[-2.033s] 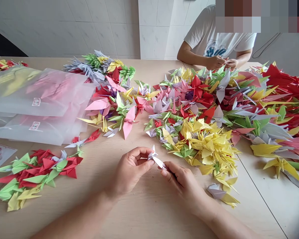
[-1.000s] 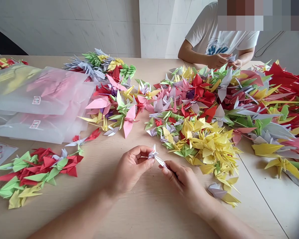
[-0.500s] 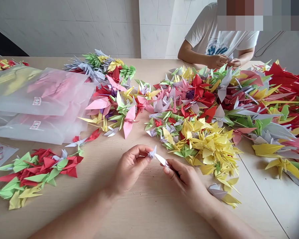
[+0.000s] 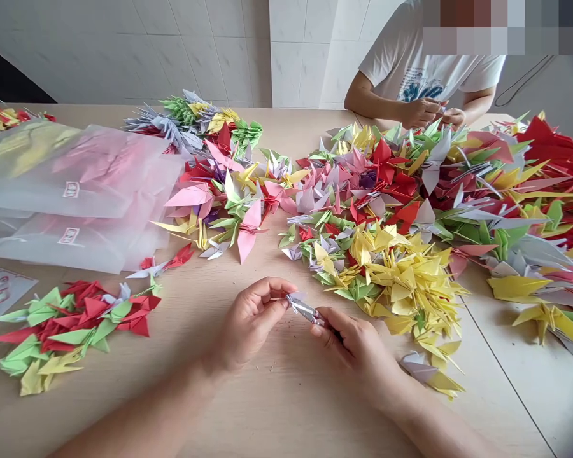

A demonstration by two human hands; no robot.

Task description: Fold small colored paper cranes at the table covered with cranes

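Observation:
Pinched between the thumb and fingers of my left hand (image 4: 255, 318) is a small pale lilac folded paper crane (image 4: 295, 296), mostly covered by the fingertips. My right hand (image 4: 356, 343) is closed around the dark handle of a small knife (image 4: 308, 312). Its pointed metal blade reaches left and meets the crane; whether it is inside a fold I cannot tell. Both hands are above the table, just in front of a heap of yellow paper cranes (image 4: 401, 273). Tiny scraps lie on the wood below them.
Mixed coloured cranes (image 4: 353, 184) spread across the table (image 4: 267, 413) to the right. At left are frosted plastic bags (image 4: 100, 197) holding cranes, with a red and green pile (image 4: 76, 324) in front. Across the table sits a person in a white shirt (image 4: 424, 76), hands together on something small.
The knife blade has turned from bright white to grey and moved left onto the crane. The crane's raised point is less upright. The whole view has shifted slightly.

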